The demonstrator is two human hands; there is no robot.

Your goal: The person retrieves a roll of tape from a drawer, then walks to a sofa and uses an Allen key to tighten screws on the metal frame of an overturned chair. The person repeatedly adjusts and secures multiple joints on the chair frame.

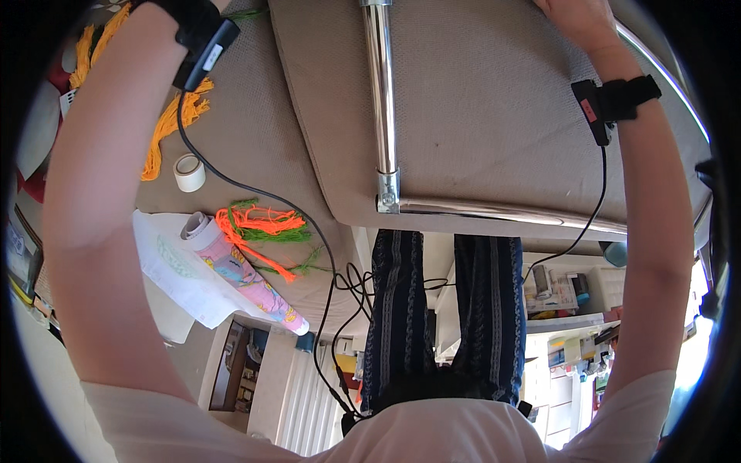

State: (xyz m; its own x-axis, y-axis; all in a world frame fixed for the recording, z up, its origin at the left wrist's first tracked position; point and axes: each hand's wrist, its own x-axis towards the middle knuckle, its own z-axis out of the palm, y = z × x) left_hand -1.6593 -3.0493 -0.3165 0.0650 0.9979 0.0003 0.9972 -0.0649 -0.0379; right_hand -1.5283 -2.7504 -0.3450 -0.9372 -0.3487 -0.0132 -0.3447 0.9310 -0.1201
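Observation:
A chromed metal tube frame [382, 116] lies on the grey-brown padded surface [494, 116]. One tube runs from the top edge down to a corner fitting [388, 193], where another tube [502, 213] goes off to the right. Along the right rim curves a further shiny tube [670, 86]. My right hand [579, 21] is at the top right, close to that tube; its fingers are cut off by the top edge, so whether it grips anything is hidden. My left forearm reaches up past the top left edge, and the hand lies beyond the picture. Both wrists wear black bands with cabled devices.
At the left lie orange yarn bundles [174, 127], a white tape roll [189, 173], orange and green strands [262, 224], a pink patterned roll [247, 278] and white paper [177, 270]. Black cables [328, 255] hang before my legs. Filled shelves [579, 309] stand lower right.

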